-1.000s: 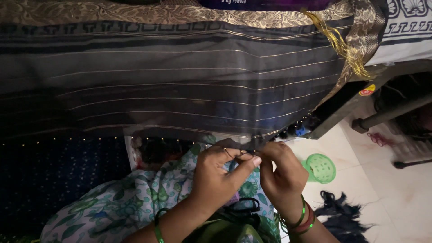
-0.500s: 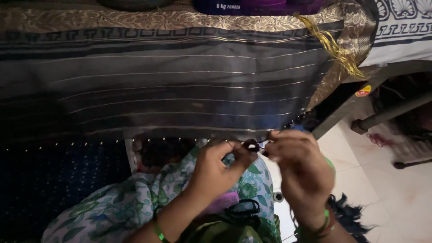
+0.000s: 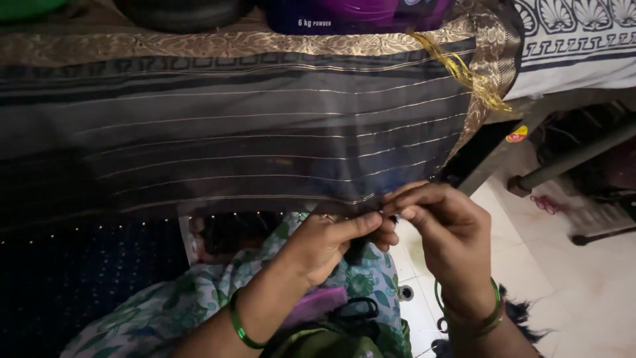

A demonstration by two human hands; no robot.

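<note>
A wide dark grey cloth [image 3: 252, 132] with thin gold stripes and a gold woven border hangs stretched in front of me. My left hand [image 3: 331, 242] and my right hand [image 3: 447, 235] meet at its lower edge, fingertips pinched together on the hem near the right end. What lies between the fingertips is too small and dark to tell apart from the cloth. Green bangles sit on both wrists. A tuft of yellow threads [image 3: 467, 73] dangles from the upper right corner of the cloth.
A green floral garment [image 3: 265, 285] covers my lap, with a dark blue dotted cloth [image 3: 79, 285] to the left. Black scissors [image 3: 361, 311] lie on my lap. A purple bag [image 3: 358, 13] stands at the top. Metal frame bars [image 3: 570, 156] and a pale tiled floor [image 3: 583, 292] are on the right.
Both hands have risen and shifted right along the hem. The right hand has turned over, its back now toward me, and the view has tilted up slightly.
</note>
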